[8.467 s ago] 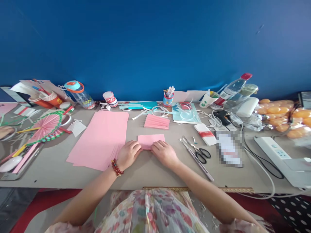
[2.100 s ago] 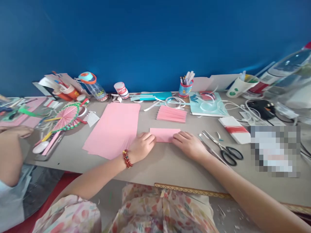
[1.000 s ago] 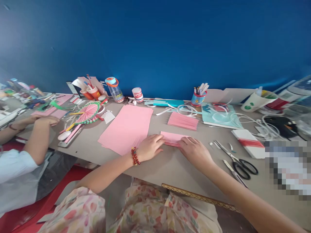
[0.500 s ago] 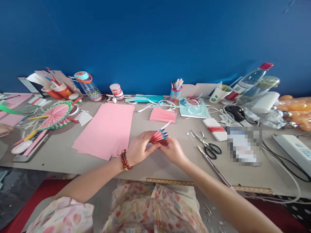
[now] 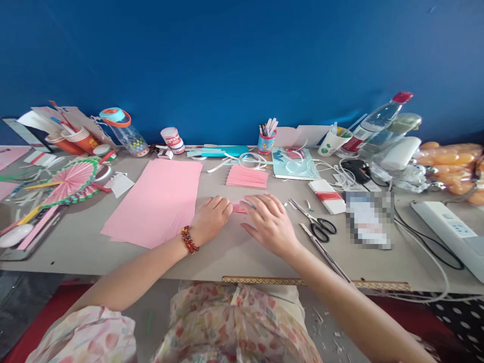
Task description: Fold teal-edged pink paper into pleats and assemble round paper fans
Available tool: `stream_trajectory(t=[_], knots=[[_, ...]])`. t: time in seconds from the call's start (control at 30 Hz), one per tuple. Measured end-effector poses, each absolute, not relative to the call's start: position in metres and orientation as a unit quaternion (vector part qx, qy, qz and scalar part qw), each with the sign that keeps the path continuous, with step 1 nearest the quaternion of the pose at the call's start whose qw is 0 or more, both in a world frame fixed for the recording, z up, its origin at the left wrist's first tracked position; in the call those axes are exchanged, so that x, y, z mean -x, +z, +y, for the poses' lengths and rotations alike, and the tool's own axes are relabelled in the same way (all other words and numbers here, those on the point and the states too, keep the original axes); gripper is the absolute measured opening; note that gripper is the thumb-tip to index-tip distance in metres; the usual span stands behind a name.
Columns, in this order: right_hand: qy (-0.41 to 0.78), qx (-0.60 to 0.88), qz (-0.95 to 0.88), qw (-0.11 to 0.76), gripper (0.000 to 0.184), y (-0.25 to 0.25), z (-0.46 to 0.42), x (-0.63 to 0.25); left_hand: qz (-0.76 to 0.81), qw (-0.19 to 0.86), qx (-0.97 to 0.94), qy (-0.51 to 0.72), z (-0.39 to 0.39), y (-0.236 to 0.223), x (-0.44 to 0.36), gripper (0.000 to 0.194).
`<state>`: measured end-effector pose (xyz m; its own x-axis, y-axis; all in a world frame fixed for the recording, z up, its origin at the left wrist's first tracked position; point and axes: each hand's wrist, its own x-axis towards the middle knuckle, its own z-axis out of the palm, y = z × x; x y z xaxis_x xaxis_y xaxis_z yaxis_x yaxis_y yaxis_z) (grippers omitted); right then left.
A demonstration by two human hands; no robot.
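Observation:
A pleated pink paper [image 5: 238,206] with blue edging lies low over the table, mostly covered by my hands. My left hand [image 5: 210,219], with a beaded bracelet at its wrist, is curled over the paper's left end. Spread across its right end is my right hand [image 5: 271,224], fingers stretched out and thumb apart. Just behind them sits another folded pink paper strip [image 5: 247,177]. A stack of pink paper sheets [image 5: 157,199] lies to the left of my left hand. Black-handled scissors [image 5: 319,227] and a utility knife [image 5: 325,252] rest right of my right hand.
At left lie a pink pleated fan [image 5: 73,181] and a bottle [image 5: 124,132]. Along the blue wall stand a pen cup [image 5: 266,141], a paper cup [image 5: 334,141] and a tilted plastic bottle [image 5: 378,123]. A thread-wound card [image 5: 327,196] and power strip [image 5: 449,229] are at right.
The pleated paper was held up, fanned out between both hands; now it is lower and pressed together. My right hand has spread over it, and my left has turned knuckles up. The view shifted slightly.

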<state>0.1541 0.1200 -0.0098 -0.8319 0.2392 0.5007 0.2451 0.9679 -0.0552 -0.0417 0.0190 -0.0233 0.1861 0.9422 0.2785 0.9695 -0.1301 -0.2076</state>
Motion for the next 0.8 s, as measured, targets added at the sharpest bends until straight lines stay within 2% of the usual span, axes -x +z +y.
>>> stream_trajectory(t=[0.13,0.47,0.8], knots=[[-0.037,0.102,-0.969,0.222,0.015,-0.025,0.125,-0.146,-0.607,0.202,0.766,-0.068,0.016,-0.034,0.040,0.019],[0.030,0.103,-0.961,0.257,0.019,-0.050,0.138,-0.161,-0.594,0.173,0.778,-0.104,0.007,-0.048,0.054,0.015],[-0.012,0.068,-0.976,0.208,0.021,-0.048,0.132,-0.161,-0.575,0.104,0.806,-0.097,0.002,-0.045,0.049,0.020]])
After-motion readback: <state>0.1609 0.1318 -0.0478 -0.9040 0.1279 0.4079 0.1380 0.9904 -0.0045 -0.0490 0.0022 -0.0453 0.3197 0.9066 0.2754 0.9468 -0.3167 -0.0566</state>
